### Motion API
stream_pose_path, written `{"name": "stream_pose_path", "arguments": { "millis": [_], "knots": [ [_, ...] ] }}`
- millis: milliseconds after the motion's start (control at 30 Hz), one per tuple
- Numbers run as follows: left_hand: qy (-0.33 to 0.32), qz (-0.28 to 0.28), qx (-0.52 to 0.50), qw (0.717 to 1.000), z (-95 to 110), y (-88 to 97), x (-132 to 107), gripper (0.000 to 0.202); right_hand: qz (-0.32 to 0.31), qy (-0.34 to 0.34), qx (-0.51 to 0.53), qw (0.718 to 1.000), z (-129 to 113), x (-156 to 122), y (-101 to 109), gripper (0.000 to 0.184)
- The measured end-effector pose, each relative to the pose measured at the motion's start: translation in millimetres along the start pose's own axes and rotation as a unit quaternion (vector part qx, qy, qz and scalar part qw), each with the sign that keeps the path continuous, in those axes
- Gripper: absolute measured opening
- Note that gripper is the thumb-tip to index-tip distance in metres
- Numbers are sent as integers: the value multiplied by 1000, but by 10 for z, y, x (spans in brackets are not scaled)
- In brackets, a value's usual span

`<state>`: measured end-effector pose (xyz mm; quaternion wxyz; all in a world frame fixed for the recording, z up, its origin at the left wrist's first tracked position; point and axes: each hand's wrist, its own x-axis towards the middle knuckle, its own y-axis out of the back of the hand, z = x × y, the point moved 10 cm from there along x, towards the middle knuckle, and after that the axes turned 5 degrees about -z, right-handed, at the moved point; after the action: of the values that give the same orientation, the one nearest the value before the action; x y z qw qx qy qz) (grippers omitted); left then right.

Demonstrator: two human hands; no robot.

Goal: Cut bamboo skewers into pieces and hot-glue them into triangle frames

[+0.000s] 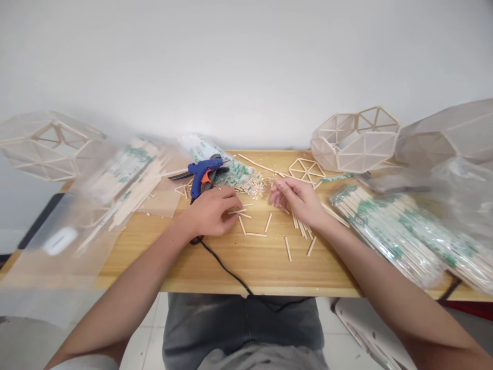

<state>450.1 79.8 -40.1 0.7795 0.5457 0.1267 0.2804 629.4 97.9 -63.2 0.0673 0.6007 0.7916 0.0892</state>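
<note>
My left hand [216, 209] is closed, its fingers and thumb curled around the end of a short wooden stick [238, 211]. More such sticks lie just beyond its fingertips. My right hand [298, 199] is raised slightly over the table, thumb pinched against the forefinger; whatever is between them is too small to make out. Between and below the hands, three short sticks form an open shape, with a bottom stick [256, 235] and a slanted right stick [268, 222]. Behind my left hand stands a blue glue gun [201, 174] with an orange trigger, its black cord running toward me.
Small stick offcuts [259, 185] are heaped by a green-printed plastic bag [234, 169]. A flat hexagonal stick frame [307, 169] lies behind my right hand. Panelled stick frames [356, 141] stand right and left. Bagged sticks [385, 231] lie right; a white case [60, 240] lies left.
</note>
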Motion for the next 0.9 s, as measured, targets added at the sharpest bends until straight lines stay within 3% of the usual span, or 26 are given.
{"name": "stream_pose_path", "arguments": {
  "millis": [233,467,700,900],
  "knots": [
    [10,-25,7,1000,-2,-55,1,27,32,22,-106,994,-84,-24,82,60],
    [25,-44,20,999,-5,-69,11,26,46,113,-118,985,-149,-17,92,41],
    [32,-59,-1,998,21,-84,3,27,73,91,-104,988,-61,-10,134,52],
    [31,-71,-6,997,20,-109,-6,38,56,98,-129,985,-73,0,99,58]
  ]
}}
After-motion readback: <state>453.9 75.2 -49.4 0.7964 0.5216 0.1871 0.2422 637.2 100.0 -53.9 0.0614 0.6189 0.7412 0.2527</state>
